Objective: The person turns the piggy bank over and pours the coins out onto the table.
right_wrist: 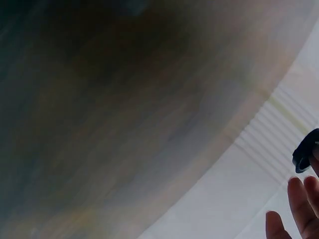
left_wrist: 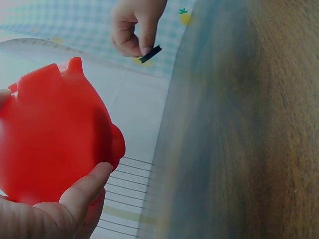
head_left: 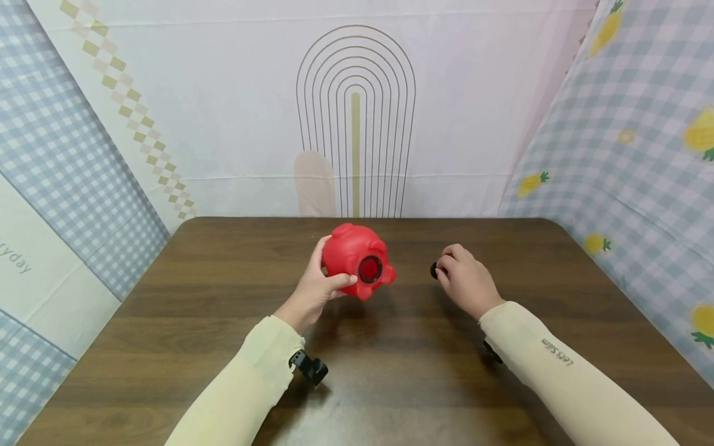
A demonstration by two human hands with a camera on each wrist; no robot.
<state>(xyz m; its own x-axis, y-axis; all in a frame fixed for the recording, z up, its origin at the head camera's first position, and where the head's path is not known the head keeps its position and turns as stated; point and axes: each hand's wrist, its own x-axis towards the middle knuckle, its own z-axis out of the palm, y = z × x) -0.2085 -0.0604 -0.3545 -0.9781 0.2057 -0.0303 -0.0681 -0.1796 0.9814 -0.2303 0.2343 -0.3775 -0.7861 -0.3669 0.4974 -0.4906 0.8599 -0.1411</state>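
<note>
A round red piggy bank [head_left: 350,249] is held tilted above the table, its underside with stubby feet turned toward the camera and the right. Set in that underside is a round opening with a black rim [head_left: 370,269]. My left hand [head_left: 313,288] grips the bank from its left side, the thumb lying across the underside near the opening. To the right, apart from the bank, my right hand [head_left: 470,282] pinches a small black cap [head_left: 433,271]. The left wrist view shows that cap [left_wrist: 150,54] edge-on between thumb and fingers; the right wrist view catches it at its right edge.
The dark brown wooden table [head_left: 167,347] reaches back to a white patterned cloth [head_left: 234,111]. Checked cloth with pineapples [head_left: 641,186] hangs on the right, and blue checked cloth [head_left: 72,105] on the left. A black wrist camera [head_left: 310,368] sits on the left sleeve.
</note>
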